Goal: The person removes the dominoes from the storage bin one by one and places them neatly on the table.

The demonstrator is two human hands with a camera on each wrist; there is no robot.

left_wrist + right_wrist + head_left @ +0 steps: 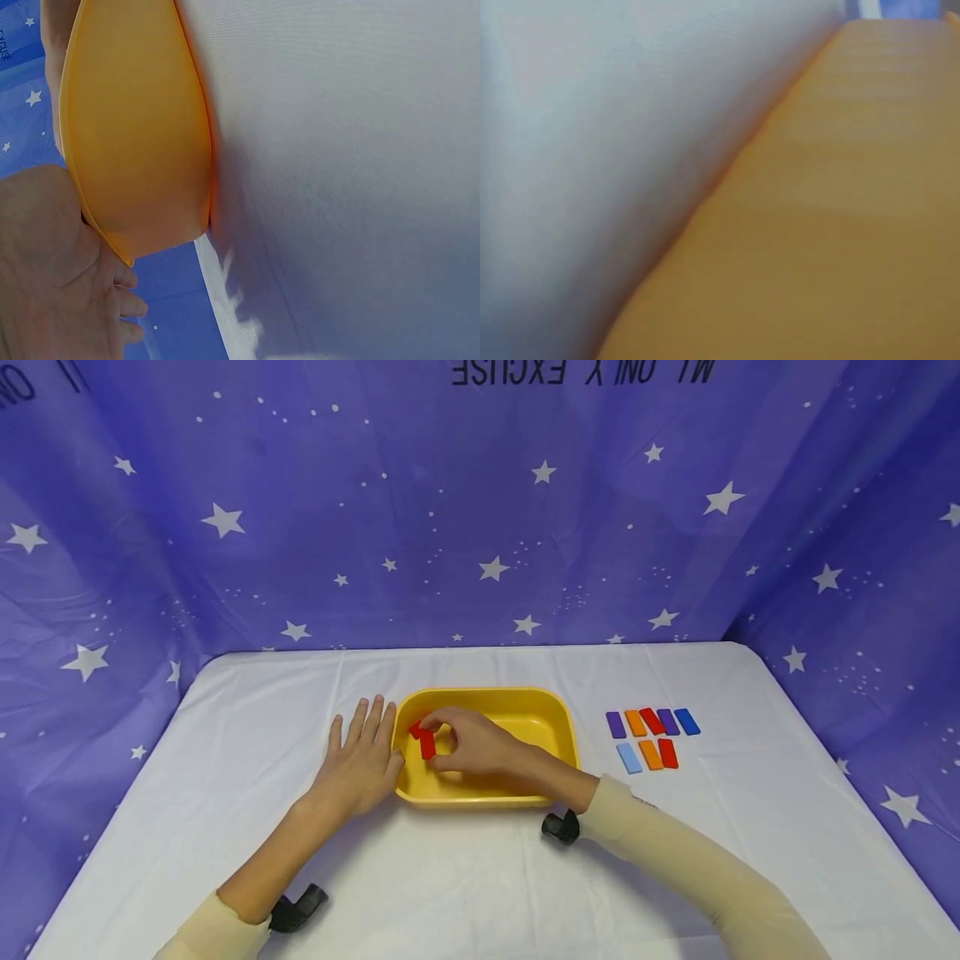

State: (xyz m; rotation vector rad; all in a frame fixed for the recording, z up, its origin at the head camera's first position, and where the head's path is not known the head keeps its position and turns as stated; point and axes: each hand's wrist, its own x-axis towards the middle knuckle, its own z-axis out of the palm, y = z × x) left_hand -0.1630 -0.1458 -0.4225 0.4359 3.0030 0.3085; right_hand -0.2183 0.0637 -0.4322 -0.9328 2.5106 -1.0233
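Note:
In the head view a yellow plastic tub [487, 802] stands on the white-covered table. My right hand [480, 743] reaches into its left part, thumb and index finger curved around the ends of a small red rectangular block [427, 746]. A second red piece [415, 730] lies by the tub's left wall, partly hidden by the fingers. My left hand [360, 768] is beside the tub's left end, fingers straight and spread, its thumb against the rim. In the left wrist view this hand [52, 270] touches the tub's outer wall [142, 135]. The right wrist view shows only the tub's outside [817, 225] and tablecloth.
Right of the tub, two rows of small flat blocks lie on the cloth, among them a purple one [616, 725], a light blue one [629, 758], an orange one [650, 755] and a dark blue one [687, 722]. A purple starry curtain [450, 527] surrounds the table.

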